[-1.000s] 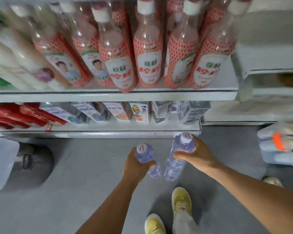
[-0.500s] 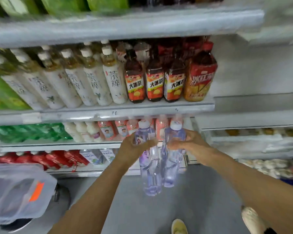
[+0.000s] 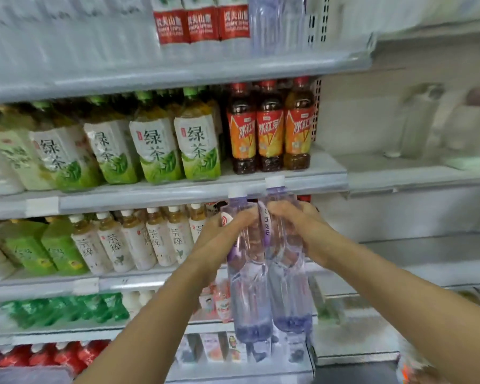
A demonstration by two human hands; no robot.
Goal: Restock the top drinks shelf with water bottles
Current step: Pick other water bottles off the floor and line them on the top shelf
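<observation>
Left hand (image 3: 222, 234) and right hand (image 3: 302, 231) each wrap one upright water bottle (image 3: 247, 273) (image 3: 286, 267) at the shoulder, well below the top shelf (image 3: 178, 70); full, likely heavy, smooth thin plastic, so a mid-body grip seems safer.

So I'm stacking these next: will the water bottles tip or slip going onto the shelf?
The water bottles look full, so probably heavy for their size. They are tall and narrow, so likely to tip if set down tilted. The thin clear plastic may flex and slip, though the left hand and right hand grip near the top.
</observation>
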